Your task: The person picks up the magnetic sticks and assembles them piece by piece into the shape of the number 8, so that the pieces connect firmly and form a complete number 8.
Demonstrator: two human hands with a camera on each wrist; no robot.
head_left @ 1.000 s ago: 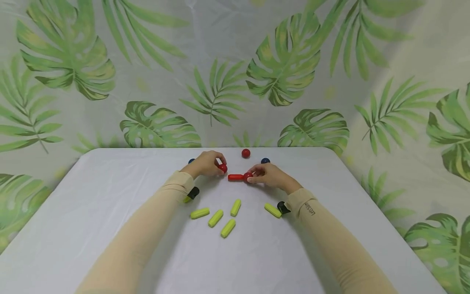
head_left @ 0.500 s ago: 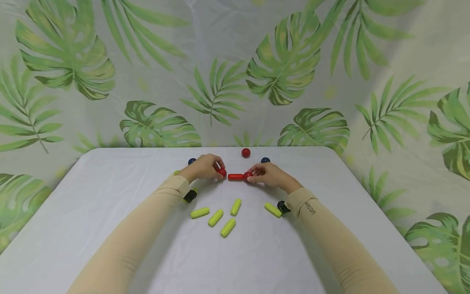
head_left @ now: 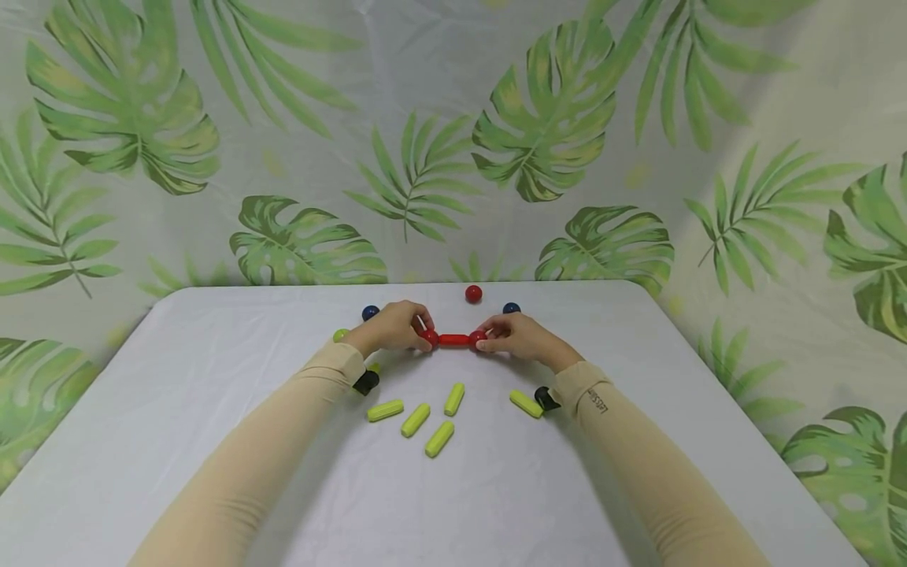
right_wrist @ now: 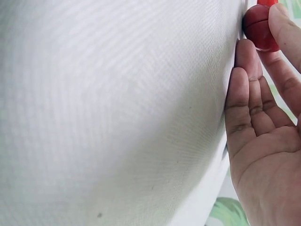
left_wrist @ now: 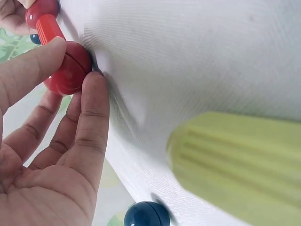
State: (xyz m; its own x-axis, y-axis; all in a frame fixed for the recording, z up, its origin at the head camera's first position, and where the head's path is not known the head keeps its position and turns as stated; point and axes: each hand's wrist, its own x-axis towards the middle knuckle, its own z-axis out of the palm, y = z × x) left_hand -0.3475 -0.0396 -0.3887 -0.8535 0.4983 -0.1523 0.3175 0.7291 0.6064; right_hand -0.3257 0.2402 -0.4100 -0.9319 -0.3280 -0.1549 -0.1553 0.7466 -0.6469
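Note:
Between thumb and fingers, my left hand (head_left: 398,326) pinches a glossy dark red ball (left_wrist: 69,69). A short bright red ribbed rod (head_left: 453,340) runs from that ball to a second red ball (head_left: 478,340), which my right hand (head_left: 523,339) pinches. In the head view the three pieces form one straight line across the back of the table. The left wrist view shows the rod's end against the left ball. Seen from the right wrist, the thumb lies over the right red ball (right_wrist: 260,29) and the other fingers stretch along the white cloth.
Several yellow-green rods (head_left: 440,439) lie on the white table (head_left: 453,512) nearer the person. Behind the hands sit a third red ball (head_left: 473,294) and blue balls (head_left: 370,313). A yellow-green ball (head_left: 341,335) is beside the left wrist. A leaf-patterned cloth (head_left: 425,157) hangs behind.
My left hand has brought its red ball toward the person and slightly right, up to the rod's left end, closing the gap. My right hand has stayed in place with its ball.

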